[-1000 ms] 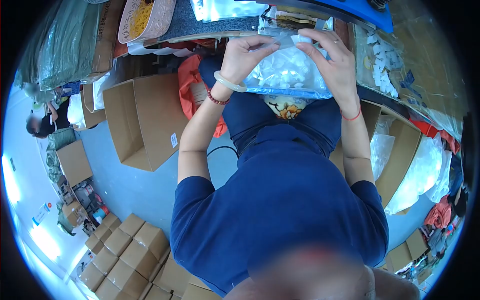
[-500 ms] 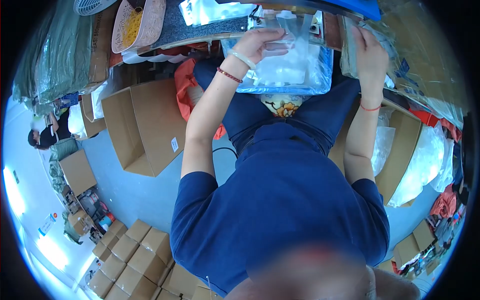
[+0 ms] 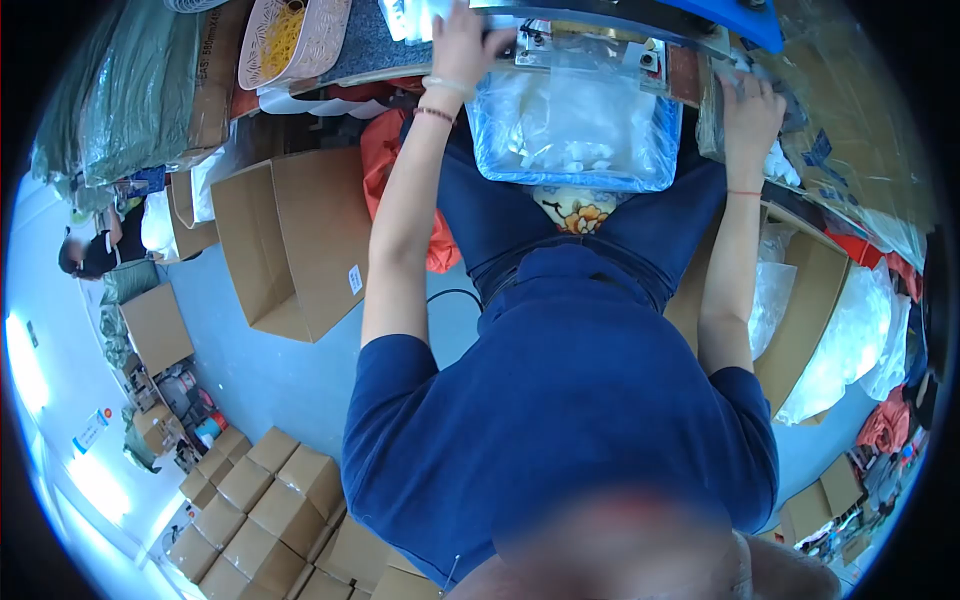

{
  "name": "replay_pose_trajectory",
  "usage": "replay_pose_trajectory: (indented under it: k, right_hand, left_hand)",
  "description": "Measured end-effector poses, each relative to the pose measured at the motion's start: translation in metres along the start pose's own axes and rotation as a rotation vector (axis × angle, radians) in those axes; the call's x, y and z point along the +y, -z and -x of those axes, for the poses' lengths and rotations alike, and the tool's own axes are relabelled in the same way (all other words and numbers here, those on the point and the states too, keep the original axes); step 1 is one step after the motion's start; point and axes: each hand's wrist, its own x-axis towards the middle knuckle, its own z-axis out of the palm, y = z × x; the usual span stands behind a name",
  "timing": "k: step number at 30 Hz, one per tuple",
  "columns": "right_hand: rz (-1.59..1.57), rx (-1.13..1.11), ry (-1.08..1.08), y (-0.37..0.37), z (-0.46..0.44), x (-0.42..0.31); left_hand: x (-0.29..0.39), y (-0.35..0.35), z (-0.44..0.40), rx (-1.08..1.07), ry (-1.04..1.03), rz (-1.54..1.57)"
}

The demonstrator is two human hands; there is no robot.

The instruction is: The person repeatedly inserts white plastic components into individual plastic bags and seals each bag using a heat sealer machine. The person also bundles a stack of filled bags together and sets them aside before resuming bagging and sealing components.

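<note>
Left hand [image 3: 462,45] is reaching to the upper middle of the frame, just beside the clear plastic bags [image 3: 408,22] on the dark grey speckled tabletop [image 3: 362,48]; my fingers are spreading, thumb standing wide of the rest. Can't tell if the tips are touching a bag

Right hand [image 3: 752,118] is bending over the clear plastic sheeting [image 3: 788,103] at upper right, fingers slightly apart and pointing away from me. Can't tell if they're pinching anything. Small white pieces [image 3: 781,164] are lying just beside that hand

Blue rectangular tray [image 3: 625,184] is sitting at upper centre above my thighs, between my forearms; neither hand is touching it. It's holding clear plastic film [image 3: 585,95] and white bits [image 3: 573,160]

White openwork plastic basket [image 3: 328,50] with yellow bands [image 3: 284,40] is standing at upper left. Open brown cardboard box [image 3: 318,235] is resting left of my left arm, near the orange-red cloth [image 3: 440,245]. Closed brown cartons [image 3: 290,510] are piling up at lower left. Another person [image 3: 98,255] is showing at the left edge, well apart from my hands
</note>
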Motion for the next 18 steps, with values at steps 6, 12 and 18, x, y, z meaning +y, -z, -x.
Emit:
replay_pose_trajectory:
  k: [6,12,18]
  right_hand:
    - [-0.178,0.039,-0.124,0.034,0.006,-0.019]
    - [-0.491,0.063,-0.238,0.037,0.01,-0.016]
    - [-0.802,-0.171,-0.225,0.079,0.035,-0.077]
  left_hand:
    - [0.012,0.009,0.056,0.164,-0.18,0.061]
    - [0.014,0.032,0.04,0.265,-0.037,0.186]
    - [0.029,0.047,0.045,0.334,-0.016,0.218]
